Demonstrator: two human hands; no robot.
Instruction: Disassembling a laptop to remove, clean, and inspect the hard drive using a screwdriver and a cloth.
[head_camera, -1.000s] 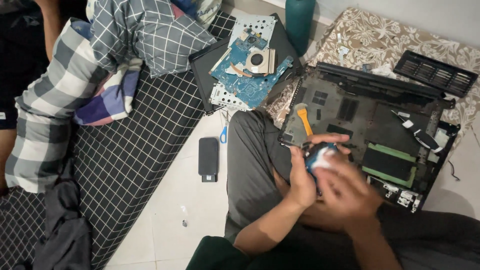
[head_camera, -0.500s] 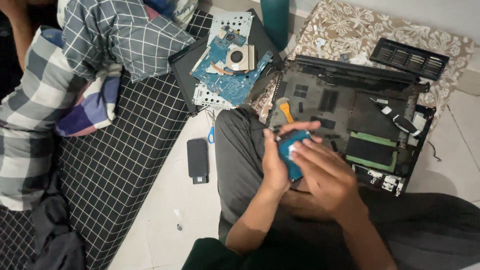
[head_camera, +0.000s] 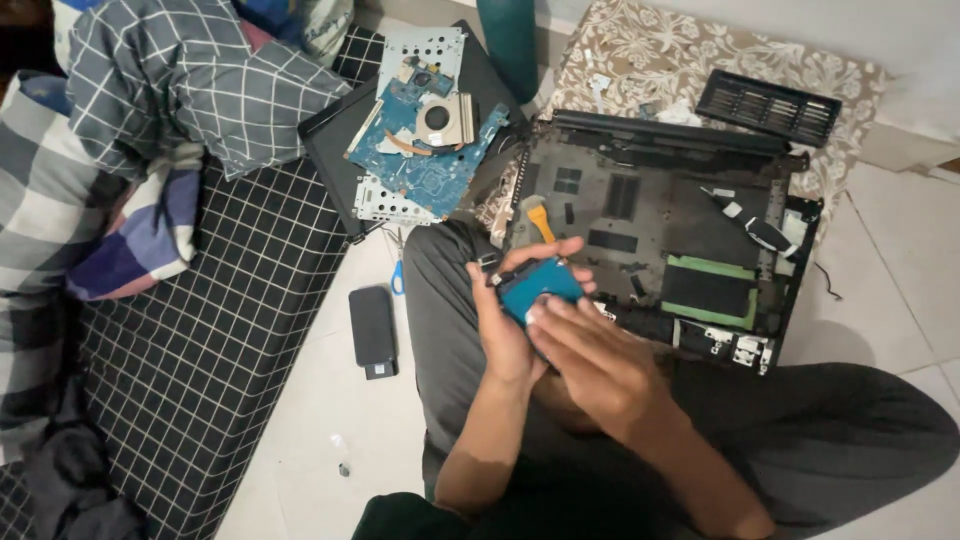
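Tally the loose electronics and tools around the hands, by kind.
Blue drive-like part in both hands, left hand, right hand: 1
Blue circuit board with fan: 1
Open laptop base: 1
Black vent grille: 1
Black phone-like slab: 1
Orange-handled tool: 1
Total: 6

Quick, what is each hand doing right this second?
Left hand: closed around a small blue board-faced drive, holding it up.
Right hand: fingers pressed onto the drive's near edge; whether it grips cannot be told.
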